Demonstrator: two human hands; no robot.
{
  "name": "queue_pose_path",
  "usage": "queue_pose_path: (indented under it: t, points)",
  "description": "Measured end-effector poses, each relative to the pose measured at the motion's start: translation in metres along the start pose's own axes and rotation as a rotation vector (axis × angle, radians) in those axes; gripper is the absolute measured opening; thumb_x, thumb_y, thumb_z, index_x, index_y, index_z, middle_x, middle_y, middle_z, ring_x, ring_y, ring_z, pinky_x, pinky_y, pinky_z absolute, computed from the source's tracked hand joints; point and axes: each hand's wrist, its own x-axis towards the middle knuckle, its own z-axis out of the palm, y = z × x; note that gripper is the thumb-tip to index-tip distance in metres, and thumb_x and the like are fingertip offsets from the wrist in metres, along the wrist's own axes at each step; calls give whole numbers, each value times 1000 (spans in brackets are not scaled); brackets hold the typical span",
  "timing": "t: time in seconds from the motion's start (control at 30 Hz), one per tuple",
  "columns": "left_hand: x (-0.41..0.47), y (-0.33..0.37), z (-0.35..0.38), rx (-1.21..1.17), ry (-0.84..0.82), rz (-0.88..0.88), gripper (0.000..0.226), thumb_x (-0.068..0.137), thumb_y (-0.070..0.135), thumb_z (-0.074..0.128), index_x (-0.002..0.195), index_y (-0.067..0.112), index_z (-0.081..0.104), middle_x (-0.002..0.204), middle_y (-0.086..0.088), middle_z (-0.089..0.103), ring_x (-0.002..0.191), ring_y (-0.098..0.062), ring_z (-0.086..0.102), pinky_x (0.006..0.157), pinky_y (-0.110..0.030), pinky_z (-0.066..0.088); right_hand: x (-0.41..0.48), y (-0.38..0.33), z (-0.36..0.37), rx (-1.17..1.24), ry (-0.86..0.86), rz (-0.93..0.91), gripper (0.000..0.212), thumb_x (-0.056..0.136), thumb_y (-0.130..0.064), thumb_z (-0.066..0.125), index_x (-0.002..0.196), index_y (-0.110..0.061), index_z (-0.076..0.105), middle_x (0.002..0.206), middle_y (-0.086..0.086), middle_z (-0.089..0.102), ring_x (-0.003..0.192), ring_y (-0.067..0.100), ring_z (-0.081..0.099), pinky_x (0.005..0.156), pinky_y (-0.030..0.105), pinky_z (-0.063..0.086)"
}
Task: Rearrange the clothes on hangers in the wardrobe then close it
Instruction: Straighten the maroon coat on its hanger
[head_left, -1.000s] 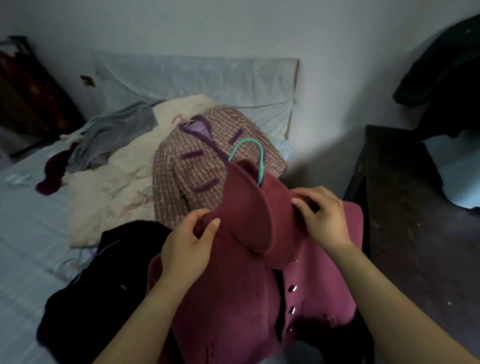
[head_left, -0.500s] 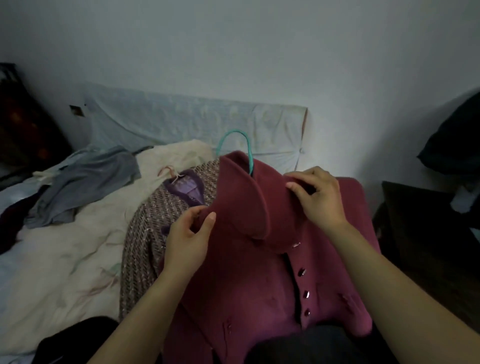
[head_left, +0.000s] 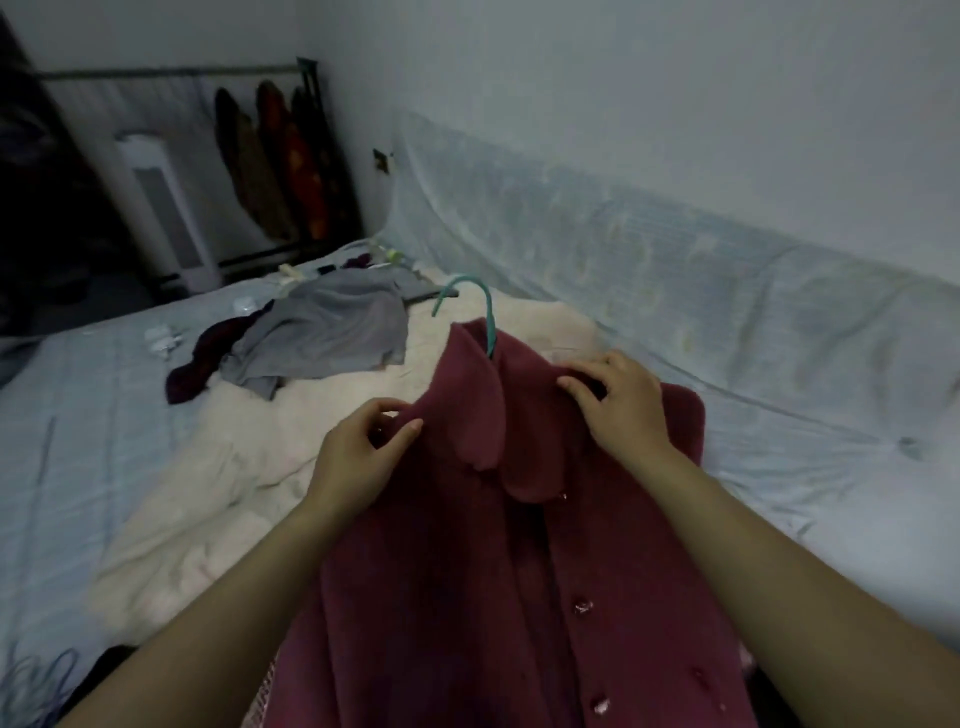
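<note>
The left hand (head_left: 363, 457) pinches the maroon coat (head_left: 467, 597) at its shoulder edge, and the right hand (head_left: 618, 400) grips cloth beside the collar. A teal hanger (head_left: 467, 301) hook pokes out at 12 o'clock. The coat is over the bed (head_left: 78, 441) and its cream blanket (head_left: 234, 493). At 11 o'clock lies a grey garment (head_left: 332, 332); beyond it, a white tower fan (head_left: 166, 208) and a clothes rack (head_left: 280, 161) stand by the pale wall (head_left: 623, 78).

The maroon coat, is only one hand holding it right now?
No, the left hand and the right hand both grip the maroon coat beside its collar.
</note>
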Motion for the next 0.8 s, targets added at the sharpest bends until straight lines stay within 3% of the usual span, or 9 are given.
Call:
queue_pose_path:
  t: [0.1,0.2,0.33,0.47,0.6,0.7,0.8]
  points:
    - [19,-49,26,300,-96,-52,33,88,37,59,117,22,60,114,-2,63,103,-19,60,86,-33,47,17,36,49,-125,-257,-14,27,86,-41,60,107,-26,68,97,4,62,95,26,57,83,41,47]
    - [10,-81,41,480,-160,-61,58,81,53,43,126,18,57,130,-8,55,120,-27,51,100,-37,42,12,53,79,-181,-479,-29,31,86,-40,60,112,-24,65,108,6,60,102,27,56,89,40,44]
    - [-25,-103,42,518,-169,-109,71,77,62,26,132,25,51,140,-5,47,129,-23,44,108,-38,35,-2,46,91,-122,-378,-30,34,84,-33,65,113,-17,65,114,10,60,109,30,53,98,46,40]
    - [-60,-119,23,519,-122,-118,62,83,58,33,131,24,52,137,-5,50,126,-23,47,106,-36,35,-20,-12,105,44,-424,-95,38,86,-31,62,121,-16,60,126,9,53,120,27,46,103,40,37]
    - [-106,-147,-14,496,-102,-206,58,86,59,36,133,28,48,136,0,51,122,-19,50,97,-46,44,-64,-93,142,146,-595,-251,40,90,-38,54,124,-17,57,132,7,49,124,24,42,105,35,33]
    - [-151,-175,-56,481,-66,-308,58,87,60,35,135,28,46,131,3,55,116,-17,54,93,-43,46,-108,-154,177,199,-736,-334,43,90,-40,52,127,-17,55,136,6,47,127,23,40,106,33,32]
    - [-199,-206,-104,483,-8,-422,64,85,61,31,135,25,47,132,3,54,119,-15,51,100,-35,43,-156,-213,212,248,-899,-360,44,90,-37,51,129,-17,52,135,6,46,125,22,42,101,31,36]
